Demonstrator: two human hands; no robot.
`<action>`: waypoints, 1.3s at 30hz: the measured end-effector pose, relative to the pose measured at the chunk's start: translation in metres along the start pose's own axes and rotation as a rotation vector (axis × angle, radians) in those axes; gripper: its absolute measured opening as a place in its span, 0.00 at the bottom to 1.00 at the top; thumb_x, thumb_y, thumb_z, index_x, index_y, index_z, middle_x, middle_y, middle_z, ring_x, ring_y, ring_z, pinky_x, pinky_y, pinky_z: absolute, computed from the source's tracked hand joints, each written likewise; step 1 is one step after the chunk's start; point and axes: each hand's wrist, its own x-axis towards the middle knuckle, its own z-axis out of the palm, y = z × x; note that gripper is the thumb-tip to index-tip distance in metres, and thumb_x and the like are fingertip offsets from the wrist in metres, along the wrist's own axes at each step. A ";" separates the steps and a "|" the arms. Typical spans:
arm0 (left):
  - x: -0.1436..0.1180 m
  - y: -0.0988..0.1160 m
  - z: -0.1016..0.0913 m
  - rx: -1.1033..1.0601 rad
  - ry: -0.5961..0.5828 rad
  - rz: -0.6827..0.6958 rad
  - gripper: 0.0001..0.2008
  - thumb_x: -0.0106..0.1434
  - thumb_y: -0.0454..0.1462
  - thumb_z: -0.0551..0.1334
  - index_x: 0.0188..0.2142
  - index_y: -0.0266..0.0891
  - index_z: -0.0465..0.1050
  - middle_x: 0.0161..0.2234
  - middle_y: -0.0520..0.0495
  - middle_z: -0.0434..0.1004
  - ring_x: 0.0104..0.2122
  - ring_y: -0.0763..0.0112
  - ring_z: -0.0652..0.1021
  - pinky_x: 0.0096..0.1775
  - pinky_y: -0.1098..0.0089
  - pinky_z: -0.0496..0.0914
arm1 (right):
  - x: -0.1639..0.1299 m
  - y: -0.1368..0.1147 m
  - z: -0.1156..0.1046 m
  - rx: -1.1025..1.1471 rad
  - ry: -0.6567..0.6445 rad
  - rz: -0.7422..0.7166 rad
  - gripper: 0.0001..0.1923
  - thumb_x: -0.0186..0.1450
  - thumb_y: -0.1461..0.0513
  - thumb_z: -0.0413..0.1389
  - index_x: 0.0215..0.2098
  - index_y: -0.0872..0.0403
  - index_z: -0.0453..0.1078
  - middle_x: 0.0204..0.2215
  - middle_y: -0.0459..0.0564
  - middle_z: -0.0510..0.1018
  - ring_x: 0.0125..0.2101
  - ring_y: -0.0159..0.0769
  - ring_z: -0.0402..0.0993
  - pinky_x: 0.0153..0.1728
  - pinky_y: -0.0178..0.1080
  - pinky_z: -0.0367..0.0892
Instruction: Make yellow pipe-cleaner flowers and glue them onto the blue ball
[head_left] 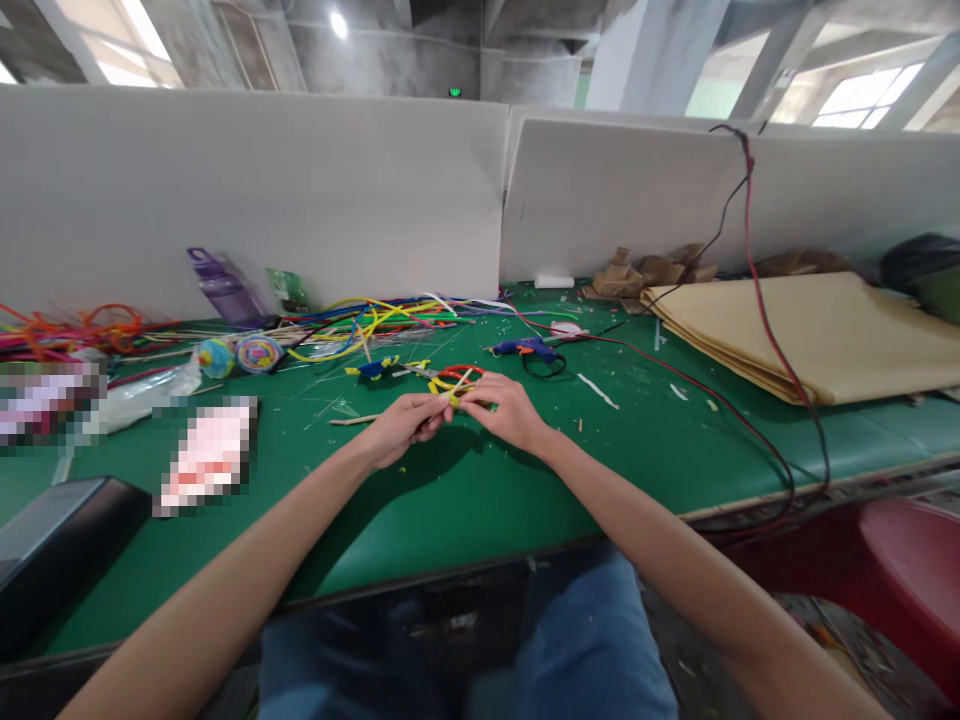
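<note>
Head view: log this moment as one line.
left hand: pinching yellow pipe cleaner | right hand: pinching same piece | behind: blue glue gun, pipe cleaner pile | surface: green mat

Bright daylight from high windows, one ceiling lamp glaring, soft shadows under forearms, edges bowed, patches pixelated

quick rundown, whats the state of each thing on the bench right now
left hand: closed, pinching the yellow pipe cleaner piece
right hand: closed on the same piece
yellow pipe cleaner piece: bent, held between both hands just above the green mat
glue gun: lying on its side, unheld
purple bottle: tilted, cap on
tan sheets: stacked flat
</note>
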 end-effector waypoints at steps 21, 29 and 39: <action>-0.002 0.007 -0.004 0.726 -0.177 0.035 0.22 0.61 0.49 0.52 0.24 0.36 0.74 0.17 0.53 0.62 0.18 0.76 0.62 0.22 0.74 0.54 | 0.003 -0.005 -0.015 0.114 -0.090 0.019 0.06 0.58 0.62 0.59 0.24 0.53 0.74 0.24 0.46 0.74 0.30 0.32 0.68 0.35 0.36 0.62; 0.003 0.002 0.002 0.387 0.160 0.003 0.19 0.59 0.49 0.55 0.23 0.36 0.68 0.16 0.57 0.55 0.16 0.78 0.57 0.21 0.74 0.50 | 0.000 -0.004 -0.008 -0.095 0.029 -0.154 0.07 0.62 0.62 0.55 0.27 0.55 0.72 0.27 0.48 0.74 0.33 0.33 0.66 0.39 0.38 0.62; -0.002 0.001 0.003 -0.145 -0.109 -0.014 0.16 0.62 0.43 0.57 0.25 0.33 0.67 0.16 0.57 0.50 0.16 0.82 0.51 0.20 0.75 0.43 | 0.004 -0.002 -0.012 0.351 -0.012 0.245 0.07 0.58 0.59 0.59 0.28 0.56 0.75 0.26 0.46 0.75 0.26 0.29 0.67 0.27 0.33 0.60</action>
